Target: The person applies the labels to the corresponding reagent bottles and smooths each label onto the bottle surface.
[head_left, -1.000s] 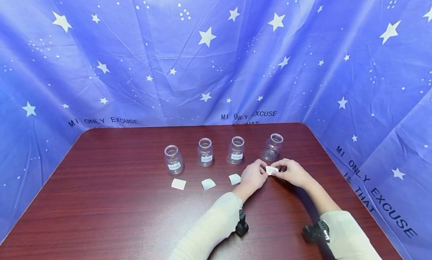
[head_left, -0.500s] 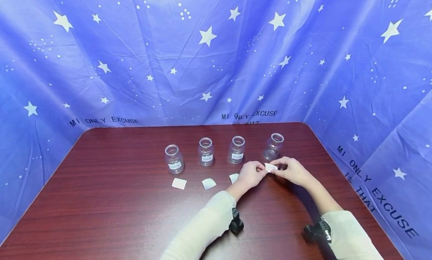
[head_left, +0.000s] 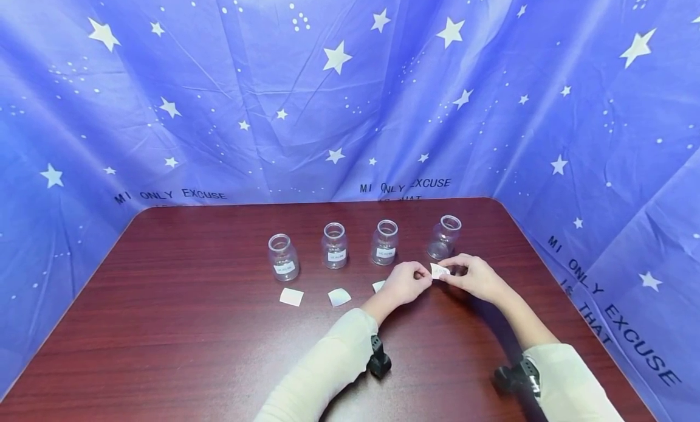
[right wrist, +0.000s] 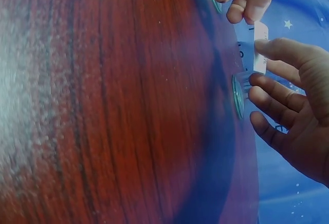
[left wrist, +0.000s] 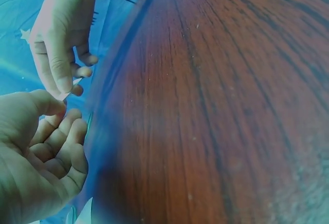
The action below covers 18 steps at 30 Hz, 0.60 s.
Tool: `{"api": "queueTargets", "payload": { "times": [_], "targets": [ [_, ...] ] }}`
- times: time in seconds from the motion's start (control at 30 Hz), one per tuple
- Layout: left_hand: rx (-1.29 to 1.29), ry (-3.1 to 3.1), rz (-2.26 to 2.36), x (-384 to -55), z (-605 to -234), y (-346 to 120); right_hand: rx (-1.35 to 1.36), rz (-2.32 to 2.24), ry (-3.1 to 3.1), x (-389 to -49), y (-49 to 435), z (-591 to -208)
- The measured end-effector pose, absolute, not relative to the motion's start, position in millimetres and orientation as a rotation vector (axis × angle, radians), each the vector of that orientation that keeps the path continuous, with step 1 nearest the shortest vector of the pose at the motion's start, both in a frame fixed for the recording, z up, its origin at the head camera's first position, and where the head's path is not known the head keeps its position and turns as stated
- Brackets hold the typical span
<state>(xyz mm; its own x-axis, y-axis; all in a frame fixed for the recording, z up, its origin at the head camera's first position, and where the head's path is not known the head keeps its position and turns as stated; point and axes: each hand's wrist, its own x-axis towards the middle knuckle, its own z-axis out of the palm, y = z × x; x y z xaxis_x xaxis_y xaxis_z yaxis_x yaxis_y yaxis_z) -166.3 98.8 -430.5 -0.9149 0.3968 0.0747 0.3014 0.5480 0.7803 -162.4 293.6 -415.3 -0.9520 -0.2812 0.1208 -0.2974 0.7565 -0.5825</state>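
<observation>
In the head view my right hand [head_left: 474, 278] pinches a small white paper label [head_left: 439, 270] with printed marks between thumb and fingers. My left hand [head_left: 403, 283] meets it from the left, thumb and forefinger pinching at its left edge. The right wrist view shows the label [right wrist: 261, 47] upright under the right thumb, with left fingertips at its top end. In the left wrist view the left hand's [left wrist: 41, 154] other fingers curl loosely. Just behind the hands stands a clear glass jar [head_left: 443, 238] without a visible label.
Three more glass jars, each bearing a white label, stand leftward: one jar [head_left: 385, 242], another [head_left: 335, 245] and the leftmost [head_left: 282, 258]. White paper pieces lie before them: one [head_left: 291, 297], a second [head_left: 339, 297], and a third [head_left: 378, 286] partly behind the left hand. A starry blue curtain [head_left: 295, 106] surrounds the table [head_left: 191, 325].
My left hand and forearm have shifted a little to the left, covering more of the third paper piece. The label between the hands has turned slightly. The right hand stays nearly still.
</observation>
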Motion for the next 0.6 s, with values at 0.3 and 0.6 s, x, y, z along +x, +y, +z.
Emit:
{"api": "queueTargets", "payload": {
  "times": [0.3,0.6],
  "targets": [
    [0.584,2.53,1.498,-164.3,-434.9,98.1,0.509,1.002,-2.914,-160.0,289.9,-413.1],
    [0.571,2.446,1.619,-164.8,-433.9,101.9,0.542,1.045,-2.823,-159.5,289.0,-414.3]
  ]
}}
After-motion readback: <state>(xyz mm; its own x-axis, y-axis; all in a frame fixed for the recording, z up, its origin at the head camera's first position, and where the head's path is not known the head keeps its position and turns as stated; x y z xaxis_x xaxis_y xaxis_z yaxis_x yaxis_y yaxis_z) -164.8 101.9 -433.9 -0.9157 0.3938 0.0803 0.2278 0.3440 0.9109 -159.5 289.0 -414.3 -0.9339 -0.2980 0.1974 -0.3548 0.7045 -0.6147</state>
